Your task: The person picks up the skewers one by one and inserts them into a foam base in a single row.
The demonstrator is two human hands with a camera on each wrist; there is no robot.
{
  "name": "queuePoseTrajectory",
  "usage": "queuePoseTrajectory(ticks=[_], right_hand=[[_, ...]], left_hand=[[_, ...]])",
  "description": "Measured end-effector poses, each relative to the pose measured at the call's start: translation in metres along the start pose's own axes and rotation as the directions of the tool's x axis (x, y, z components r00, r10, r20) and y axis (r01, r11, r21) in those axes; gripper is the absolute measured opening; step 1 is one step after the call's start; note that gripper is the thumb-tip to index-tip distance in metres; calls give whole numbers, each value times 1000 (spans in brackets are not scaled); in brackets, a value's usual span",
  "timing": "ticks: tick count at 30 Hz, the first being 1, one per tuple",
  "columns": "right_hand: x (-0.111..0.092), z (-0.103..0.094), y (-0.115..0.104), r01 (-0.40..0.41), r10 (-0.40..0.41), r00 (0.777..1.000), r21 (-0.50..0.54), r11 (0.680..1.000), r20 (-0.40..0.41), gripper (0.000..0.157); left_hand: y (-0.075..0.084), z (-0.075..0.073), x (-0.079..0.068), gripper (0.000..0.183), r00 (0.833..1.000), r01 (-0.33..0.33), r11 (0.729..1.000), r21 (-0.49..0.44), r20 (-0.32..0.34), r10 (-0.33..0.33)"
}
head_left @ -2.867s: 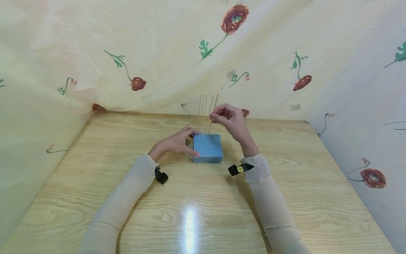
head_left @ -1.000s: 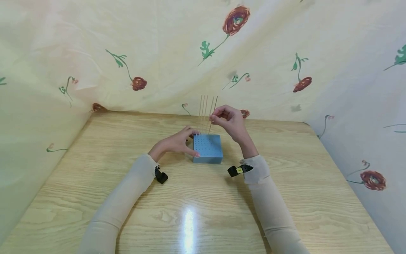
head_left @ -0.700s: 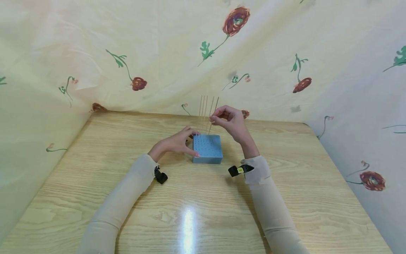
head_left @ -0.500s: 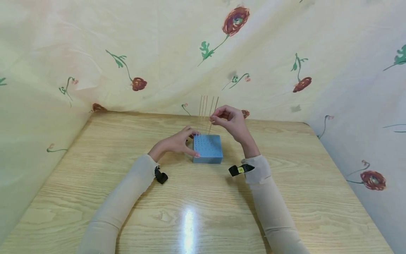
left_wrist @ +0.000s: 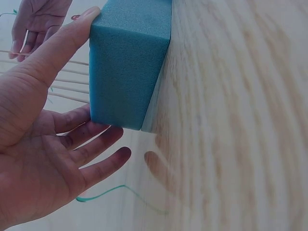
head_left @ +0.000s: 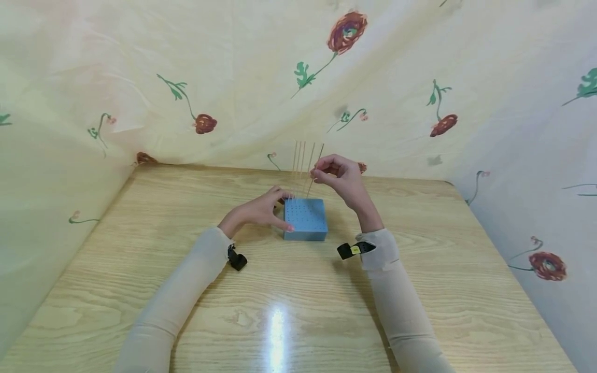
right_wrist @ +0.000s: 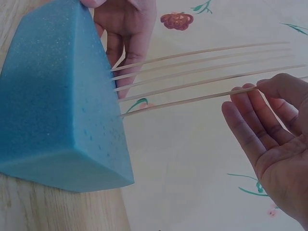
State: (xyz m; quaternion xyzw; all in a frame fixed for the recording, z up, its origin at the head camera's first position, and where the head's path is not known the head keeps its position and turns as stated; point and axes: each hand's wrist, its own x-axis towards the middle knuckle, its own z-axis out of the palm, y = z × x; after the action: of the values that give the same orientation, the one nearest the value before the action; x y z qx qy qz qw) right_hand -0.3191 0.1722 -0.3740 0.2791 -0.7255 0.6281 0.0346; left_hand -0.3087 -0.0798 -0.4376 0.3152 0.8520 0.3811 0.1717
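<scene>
A blue foam block (head_left: 308,220) with rows of small holes on its top rests on the table. My left hand (head_left: 261,209) holds it at the left side, thumb on the near top edge and fingers at the far side. Several thin wooden skewers (right_wrist: 192,51) stand in a row along the block's far edge. Between thumb and fingertips, my right hand (head_left: 344,178) pinches the rightmost skewer (right_wrist: 183,101). That skewer leans right, and its lower end meets the foam at the far edge. How deep it sits is hidden.
The wood-grain table (head_left: 224,311) stretches around the block. Behind it hangs a cream sheet (head_left: 261,67) with printed flowers, and more of it covers both sides. A black wrist camera (head_left: 238,260) sits on the left wrist, another camera (head_left: 346,251) on the right.
My right hand has shifted slightly to the right, and the top of the pinched skewer leans a little further right. The left hand and the block stay in place.
</scene>
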Motion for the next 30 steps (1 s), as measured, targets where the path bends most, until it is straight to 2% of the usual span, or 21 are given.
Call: queuePoseTrajectory(ticks=[11, 21, 26, 30], right_hand=[[-2, -3, -6, 26, -26, 999, 12, 1000, -39, 9], [0, -7, -12, 57, -56, 996, 6, 998, -74, 17], [-2, -16, -17, 37, -35, 997, 24, 999, -73, 22], [-3, -27, -19, 13, -14, 998, -25, 1000, -60, 24]], left_hand=[[0, 1, 0, 94, 1000, -6, 1000, 11, 0, 6], [-1, 1, 1, 94, 1000, -13, 1000, 4, -4, 13], [-1, 0, 1, 93, 1000, -15, 1000, -4, -5, 15], [0, -1, 0, 92, 1000, -11, 1000, -12, 0, 11]])
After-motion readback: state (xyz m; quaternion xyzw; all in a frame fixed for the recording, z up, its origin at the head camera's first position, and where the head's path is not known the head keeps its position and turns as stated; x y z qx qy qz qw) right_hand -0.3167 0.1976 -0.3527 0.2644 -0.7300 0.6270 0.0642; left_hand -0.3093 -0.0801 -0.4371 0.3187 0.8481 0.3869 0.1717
